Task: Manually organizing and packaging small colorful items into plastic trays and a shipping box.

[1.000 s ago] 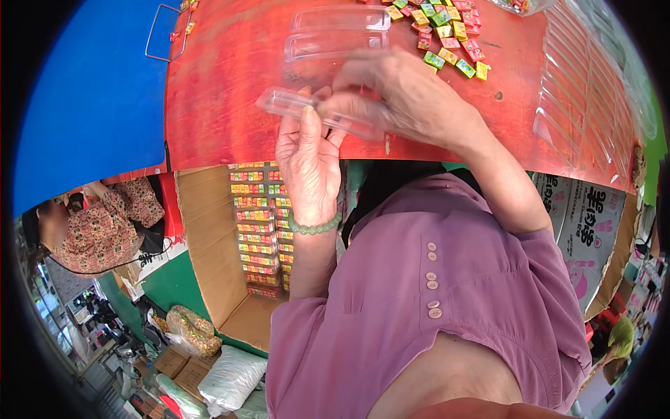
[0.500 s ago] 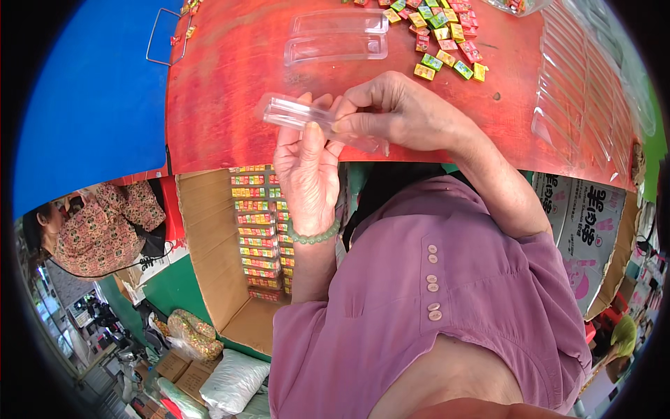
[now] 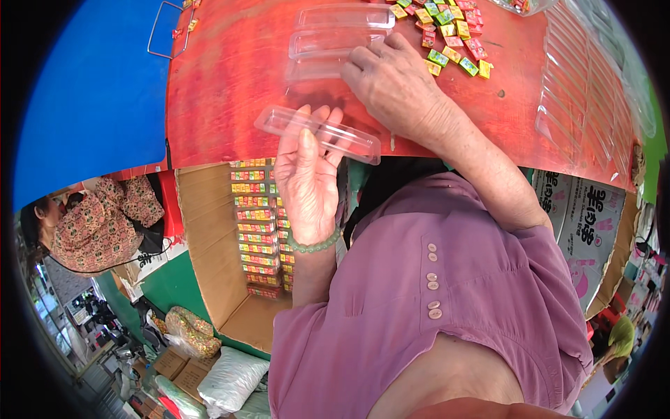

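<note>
My left hand (image 3: 306, 185) is raised palm up over the near table edge, its thumb and fingers pinching a long, narrow clear plastic tray (image 3: 354, 144). Farther forward, my right hand (image 3: 401, 91) reaches low over the red table with curled fingers. It is at the right end of another clear plastic tray (image 3: 314, 69), gripping it as far as I can see; the fingertips are partly hidden behind the hand. Two more clear trays, a nearer one (image 3: 328, 45) and a farther one (image 3: 338, 15), lie side by side just beyond.
Small red, yellow and green boxes (image 3: 450, 40) are scattered at the back right of the table (image 3: 230, 91). Clear ridged plastic sheets (image 3: 579, 98) lie at the right. Below the edge, a cardboard carton (image 3: 209, 244) holds rows of packed boxes. Another person (image 3: 101, 227) sits at the left.
My hands have come apart. The right one has moved forward to the table, where a third tray now lies beside the other two. My left hand keeps one tray.
</note>
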The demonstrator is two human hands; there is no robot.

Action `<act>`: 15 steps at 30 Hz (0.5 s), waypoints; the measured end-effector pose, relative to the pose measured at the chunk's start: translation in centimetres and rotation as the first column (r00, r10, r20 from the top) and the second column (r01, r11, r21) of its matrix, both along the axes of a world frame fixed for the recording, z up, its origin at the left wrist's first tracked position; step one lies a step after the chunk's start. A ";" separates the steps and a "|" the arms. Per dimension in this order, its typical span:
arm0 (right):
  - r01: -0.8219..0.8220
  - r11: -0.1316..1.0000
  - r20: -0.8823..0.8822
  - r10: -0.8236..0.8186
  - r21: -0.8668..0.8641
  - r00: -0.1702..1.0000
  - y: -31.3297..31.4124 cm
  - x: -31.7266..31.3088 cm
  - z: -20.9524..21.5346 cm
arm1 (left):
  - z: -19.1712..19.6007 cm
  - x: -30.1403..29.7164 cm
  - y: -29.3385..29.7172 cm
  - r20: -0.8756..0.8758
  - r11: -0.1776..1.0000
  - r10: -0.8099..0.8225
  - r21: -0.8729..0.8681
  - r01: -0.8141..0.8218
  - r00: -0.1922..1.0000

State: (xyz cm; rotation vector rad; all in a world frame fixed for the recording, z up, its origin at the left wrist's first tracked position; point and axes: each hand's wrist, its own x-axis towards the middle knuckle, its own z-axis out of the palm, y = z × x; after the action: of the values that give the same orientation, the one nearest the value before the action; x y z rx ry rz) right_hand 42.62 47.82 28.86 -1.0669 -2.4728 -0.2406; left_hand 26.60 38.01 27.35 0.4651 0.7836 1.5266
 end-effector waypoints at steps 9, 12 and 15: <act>-0.379 0.624 -0.466 0.025 -0.684 0.884 -2.7 1.2 3.7 | -0.8 0.3 0.5 0.079 0.999 -0.025 0.027 0.023 0.997; -0.475 0.533 -0.564 -0.006 -0.700 0.825 -3.1 1.2 2.7 | -0.2 0.8 0.5 0.109 1.000 0.017 0.013 -0.018 0.994; -0.558 0.301 -0.617 -0.157 -0.774 0.771 -3.0 1.2 2.6 | -0.2 0.7 0.4 0.086 0.999 0.015 0.032 -0.017 0.996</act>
State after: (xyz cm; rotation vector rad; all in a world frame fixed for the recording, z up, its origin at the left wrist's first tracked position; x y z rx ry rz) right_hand 43.83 44.82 31.42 -0.8774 -1.9242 1.6468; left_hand 27.31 38.42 27.20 0.4153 0.6977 1.5660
